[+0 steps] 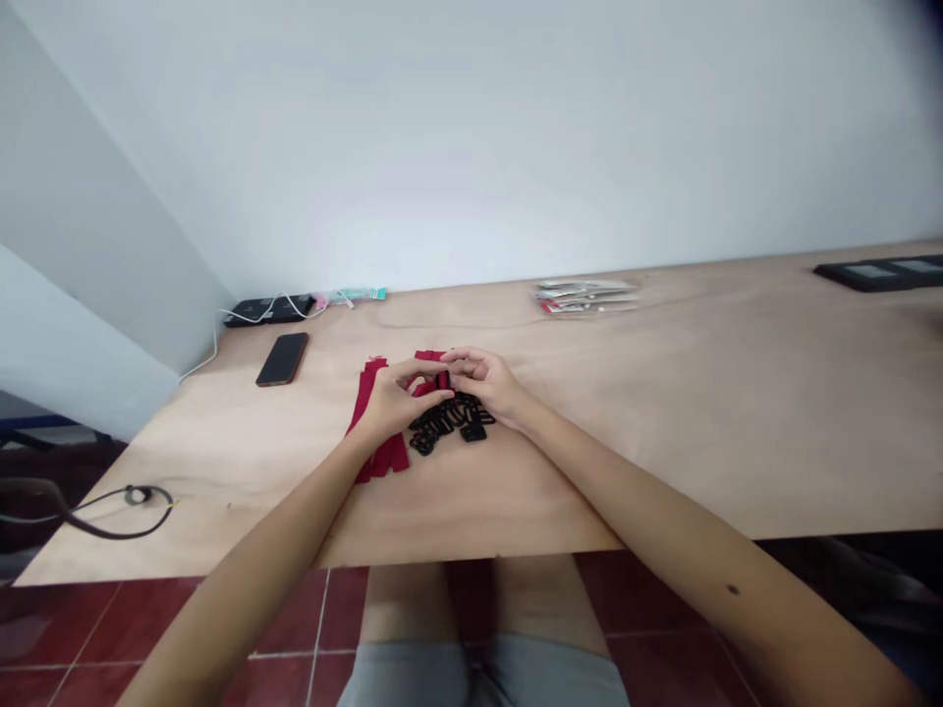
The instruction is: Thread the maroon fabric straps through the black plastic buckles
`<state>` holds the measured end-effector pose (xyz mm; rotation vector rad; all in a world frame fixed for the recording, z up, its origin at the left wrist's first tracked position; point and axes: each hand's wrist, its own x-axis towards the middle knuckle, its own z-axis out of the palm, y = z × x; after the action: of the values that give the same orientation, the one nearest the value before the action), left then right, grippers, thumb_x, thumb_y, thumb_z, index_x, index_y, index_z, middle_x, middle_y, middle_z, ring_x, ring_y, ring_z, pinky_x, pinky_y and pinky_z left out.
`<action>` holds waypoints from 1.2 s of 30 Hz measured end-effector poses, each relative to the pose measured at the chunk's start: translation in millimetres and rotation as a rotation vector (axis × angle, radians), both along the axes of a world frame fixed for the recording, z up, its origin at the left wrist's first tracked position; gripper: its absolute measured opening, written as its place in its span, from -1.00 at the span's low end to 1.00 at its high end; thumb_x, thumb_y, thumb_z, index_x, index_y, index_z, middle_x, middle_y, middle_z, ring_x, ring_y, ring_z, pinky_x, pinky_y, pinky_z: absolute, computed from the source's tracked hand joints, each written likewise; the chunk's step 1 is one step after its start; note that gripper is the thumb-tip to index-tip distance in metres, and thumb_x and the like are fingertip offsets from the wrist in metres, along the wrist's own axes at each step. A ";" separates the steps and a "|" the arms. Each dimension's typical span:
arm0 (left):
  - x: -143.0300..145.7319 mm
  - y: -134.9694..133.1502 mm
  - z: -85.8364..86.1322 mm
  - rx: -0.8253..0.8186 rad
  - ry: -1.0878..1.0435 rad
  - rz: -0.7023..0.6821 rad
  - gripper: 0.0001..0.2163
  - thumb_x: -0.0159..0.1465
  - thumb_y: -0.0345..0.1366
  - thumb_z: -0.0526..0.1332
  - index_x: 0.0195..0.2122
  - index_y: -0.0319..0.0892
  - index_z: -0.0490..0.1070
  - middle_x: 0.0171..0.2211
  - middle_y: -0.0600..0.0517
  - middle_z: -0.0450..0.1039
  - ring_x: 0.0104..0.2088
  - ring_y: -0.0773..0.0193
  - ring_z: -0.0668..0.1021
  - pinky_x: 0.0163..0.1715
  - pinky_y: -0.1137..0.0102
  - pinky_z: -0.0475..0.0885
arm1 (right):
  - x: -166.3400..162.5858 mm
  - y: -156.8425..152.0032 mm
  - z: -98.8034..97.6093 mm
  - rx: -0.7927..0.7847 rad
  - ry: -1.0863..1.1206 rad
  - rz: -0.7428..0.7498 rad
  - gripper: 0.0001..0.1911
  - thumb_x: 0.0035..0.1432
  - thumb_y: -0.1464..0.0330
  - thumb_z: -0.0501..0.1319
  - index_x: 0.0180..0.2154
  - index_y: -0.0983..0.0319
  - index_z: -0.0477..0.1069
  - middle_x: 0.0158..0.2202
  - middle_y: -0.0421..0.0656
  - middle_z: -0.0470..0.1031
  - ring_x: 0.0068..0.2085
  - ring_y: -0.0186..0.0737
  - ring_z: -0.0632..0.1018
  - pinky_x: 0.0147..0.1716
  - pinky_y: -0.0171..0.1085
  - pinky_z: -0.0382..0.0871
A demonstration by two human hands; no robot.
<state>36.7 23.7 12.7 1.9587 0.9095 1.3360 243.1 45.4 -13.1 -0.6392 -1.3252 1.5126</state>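
Observation:
Between my two hands is a small black slide buckle point(443, 380) with a red strap showing in it. My left hand point(402, 393) pinches it from the left with thumb and fingertips. From the right, the fingers of my right hand point(482, 378) close on it too. Under and in front of the hands lies a pile of black plastic buckles point(442, 420). Red webbing straps point(387, 457) lie beside the pile to the left, partly covered by my left hand. More red strap point(427, 354) shows just behind the fingers.
A phone point(283, 359) lies at the left, with a black box point(269, 310) and white cable behind it. Flat plastic packets point(585, 296) rest near the wall. A black cable point(122, 533) loops over the left front edge. A black device point(880, 273) sits far right.

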 end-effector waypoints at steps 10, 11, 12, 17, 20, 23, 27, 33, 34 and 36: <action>-2.6 6.3 -5.9 -0.013 -0.066 -0.016 -0.62 0.12 -0.21 0.60 -0.06 -0.21 0.68 -0.08 -0.17 0.73 -0.07 0.04 0.74 0.06 0.14 0.67 | 1.7 0.9 2.2 -0.022 0.011 0.006 -0.51 -0.03 0.21 0.61 -0.06 0.14 0.58 -0.16 -0.14 0.70 -0.14 -0.14 0.67 -0.09 -0.21 0.52; -2.2 6.2 -6.2 -0.013 -0.057 -0.023 -0.63 0.13 -0.22 0.59 -0.06 -0.21 0.67 -0.09 -0.17 0.73 -0.08 0.04 0.74 0.04 0.15 0.67 | 1.8 0.8 1.7 -0.022 0.011 0.003 -0.49 -0.04 0.20 0.61 -0.06 0.14 0.57 -0.17 -0.14 0.70 -0.15 -0.14 0.67 -0.10 -0.20 0.53; -1.7 6.2 -6.8 -0.015 -0.049 -0.027 -0.63 0.14 -0.22 0.59 -0.05 -0.21 0.67 -0.08 -0.17 0.73 -0.09 0.05 0.74 0.03 0.15 0.67 | 1.8 0.6 1.4 -0.025 0.011 -0.001 -0.48 -0.05 0.19 0.62 -0.07 0.14 0.55 -0.19 -0.15 0.70 -0.16 -0.13 0.66 -0.12 -0.19 0.53; -0.8 7.5 -11.9 0.000 -0.023 0.016 -0.61 0.16 -0.21 0.57 -0.01 -0.20 0.65 -0.07 -0.16 0.72 -0.07 0.04 0.74 0.05 0.14 0.65 | -1.4 0.3 -0.1 0.004 -0.013 -0.038 -0.51 -0.01 0.13 0.59 -0.10 0.13 0.52 -0.18 -0.16 0.68 -0.16 -0.15 0.64 -0.11 -0.20 0.50; -2.1 7.0 -12.0 0.102 0.046 0.115 -0.65 0.22 -0.23 0.51 0.02 -0.15 0.64 -0.04 -0.12 0.71 -0.05 0.06 0.72 0.05 0.14 0.63 | -4.0 0.7 -1.1 0.109 -0.091 -0.082 -0.53 0.03 0.08 0.57 -0.14 0.14 0.49 -0.17 -0.17 0.64 -0.21 -0.19 0.59 -0.18 -0.22 0.46; -2.3 4.7 -9.6 0.216 0.123 0.149 -0.68 0.24 -0.28 0.49 0.02 -0.10 0.64 -0.05 -0.08 0.71 -0.04 0.06 0.70 0.05 0.14 0.60 | -5.5 -0.3 -0.1 0.258 -0.230 -0.128 -0.50 -0.06 0.09 0.61 -0.21 0.14 0.47 -0.21 -0.17 0.58 -0.23 -0.18 0.54 -0.24 -0.23 0.40; 1.1 0.8 -5.8 0.266 0.197 0.101 -0.71 0.27 -0.37 0.43 0.02 -0.07 0.64 -0.07 -0.05 0.70 -0.05 0.08 0.69 0.04 0.16 0.58 | -6.6 -3.2 3.4 0.364 -0.316 -0.194 -0.59 0.02 0.13 0.57 -0.31 0.14 0.41 -0.33 -0.22 0.48 -0.27 -0.18 0.48 -0.22 -0.20 0.37; 1.2 2.5 -8.9 0.229 0.234 0.157 -0.73 0.27 -0.31 0.45 0.01 -0.08 0.64 -0.12 -0.04 0.69 -0.11 0.09 0.68 -0.01 0.18 0.58 | -5.6 -1.1 5.4 0.324 -0.212 -0.205 -0.67 0.15 0.11 0.45 -0.40 0.15 0.42 -0.28 -0.16 0.52 -0.25 -0.16 0.50 -0.17 -0.16 0.42; -0.5 4.5 -10.6 0.226 0.244 0.163 -0.72 0.26 -0.31 0.46 0.01 -0.08 0.64 -0.13 -0.04 0.69 -0.11 0.09 0.68 -0.01 0.17 0.58 | -4.6 0.3 5.6 0.291 -0.178 -0.203 -0.67 0.14 0.10 0.46 -0.41 0.16 0.44 -0.26 -0.14 0.55 -0.23 -0.16 0.52 -0.16 -0.16 0.43; -4.6 9.3 -13.6 0.209 0.269 0.165 -0.71 0.24 -0.33 0.48 0.00 -0.09 0.63 -0.12 -0.05 0.69 -0.10 0.07 0.68 0.00 0.16 0.58 | -1.7 3.4 6.3 0.195 -0.090 -0.217 -0.69 0.11 0.12 0.48 -0.41 0.17 0.48 -0.24 -0.13 0.59 -0.25 -0.18 0.53 -0.18 -0.18 0.45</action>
<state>32.0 33.0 -0.8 2.3085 1.1161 1.3231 241.5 48.8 -6.8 -0.7076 -1.4032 1.1766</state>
